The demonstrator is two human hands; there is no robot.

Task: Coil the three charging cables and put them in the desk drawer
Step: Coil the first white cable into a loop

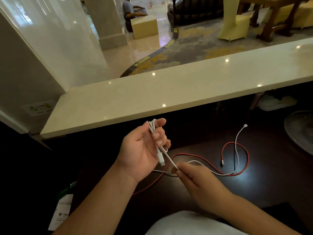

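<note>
Left hand [144, 150]: palm up above the dark desk [194, 133], fingers curled around several loops of the white cable [169, 158]; its plug hangs below the palm.
Right hand [194, 177]: just right of the left hand, thumb and forefinger pinching the same white cable where it leaves the loops; other fingers folded in.
White cable, loose part: trails right across the desk to a small white connector at its far end.
Red cable [243, 150]: uncoiled on the desk, looping right of the hands, crossed by the white cable.
Black cable [234, 160]: short stretch visible inside the red loop.
Pale counter [152, 99]: runs behind the desk.
Drawer: cannot tell where it is.
</note>
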